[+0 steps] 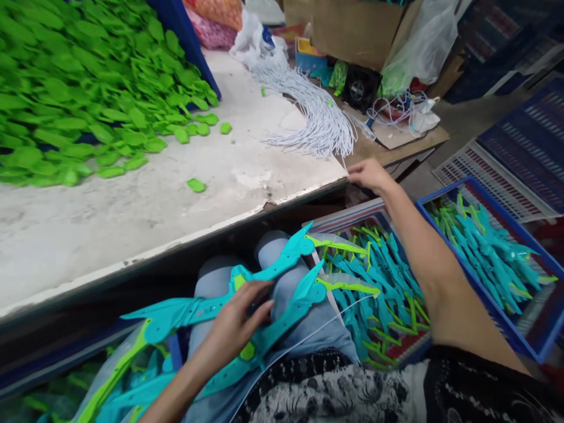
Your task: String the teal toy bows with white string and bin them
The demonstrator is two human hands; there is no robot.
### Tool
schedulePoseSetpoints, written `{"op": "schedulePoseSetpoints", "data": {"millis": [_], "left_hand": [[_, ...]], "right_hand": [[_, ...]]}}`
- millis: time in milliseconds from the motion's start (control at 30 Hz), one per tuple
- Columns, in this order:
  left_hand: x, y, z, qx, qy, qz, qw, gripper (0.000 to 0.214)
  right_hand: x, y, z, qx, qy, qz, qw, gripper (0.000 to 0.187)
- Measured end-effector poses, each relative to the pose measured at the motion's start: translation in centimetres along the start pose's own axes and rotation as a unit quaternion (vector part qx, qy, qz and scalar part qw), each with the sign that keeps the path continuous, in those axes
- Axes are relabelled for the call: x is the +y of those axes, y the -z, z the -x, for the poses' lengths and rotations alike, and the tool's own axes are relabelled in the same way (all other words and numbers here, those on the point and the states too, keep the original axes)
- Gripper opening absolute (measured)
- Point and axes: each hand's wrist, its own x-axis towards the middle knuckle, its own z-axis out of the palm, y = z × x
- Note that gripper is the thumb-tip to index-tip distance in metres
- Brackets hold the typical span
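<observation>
Two turquoise toy bows with lime-green tips lie across my lap, the far bow and the near bow. A white string runs from the near bow's right tip down across my jeans. Over the middle of the bows rests my left hand, its thumb and fingers apart. My right hand reaches to the table edge, fingertips pinched on the end of a white string. That string comes off a large bundle of white strings on the tabletop.
Green plastic pieces spill from a blue crate onto the white table. Right of my lap stand a crate of bows and a blue crate with more. A black fan sits at the back.
</observation>
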Motion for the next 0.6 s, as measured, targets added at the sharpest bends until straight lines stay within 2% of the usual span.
{"op": "schedulePoseSetpoints", "data": {"millis": [33,100,167,200,267,333,400,467,600], "left_hand": [[0.4,-1.5,-1.1,-0.018,-0.015,0.013,1.0,0.054],[0.6,-4.1,-2.5,-0.078,-0.021,0.03,0.996,0.058],[0.4,-5.7,-3.2,-0.152,-0.012,0.036,0.988,0.054],[0.3,-6.1,-3.5,-0.187,-0.007,0.037,0.982,0.05],[0.5,-6.6,-4.3,-0.233,-0.003,0.037,0.972,0.04],[1.1,-7.4,-5.7,-0.227,-0.005,0.05,0.973,0.03],[2.0,-8.9,-7.7,-0.196,0.015,0.103,0.975,0.024],[3.0,-11.1,-9.9,-0.192,0.073,0.195,0.959,0.022],[4.8,-15.6,-12.9,-0.216,0.184,0.353,0.891,0.01]], "right_hand": [[0.3,0.7,3.1,-0.052,-0.029,-0.029,0.998,0.021],[1.2,1.7,9.6,-0.202,-0.111,-0.15,0.961,0.026],[2.2,2.0,15.5,-0.247,-0.18,-0.239,0.922,0.03],[2.8,1.8,18.0,-0.229,-0.206,-0.264,0.914,0.031],[3.8,0.8,21.7,-0.139,-0.231,-0.274,0.923,0.032],[4.5,-0.5,23.8,-0.019,-0.213,-0.242,0.946,0.031],[4.9,-1.8,24.6,0.068,-0.167,-0.196,0.964,0.027],[5.0,-2.7,24.8,0.106,-0.124,-0.159,0.974,0.025],[5.1,-3.6,24.9,0.113,-0.083,-0.115,0.983,0.021]]}}
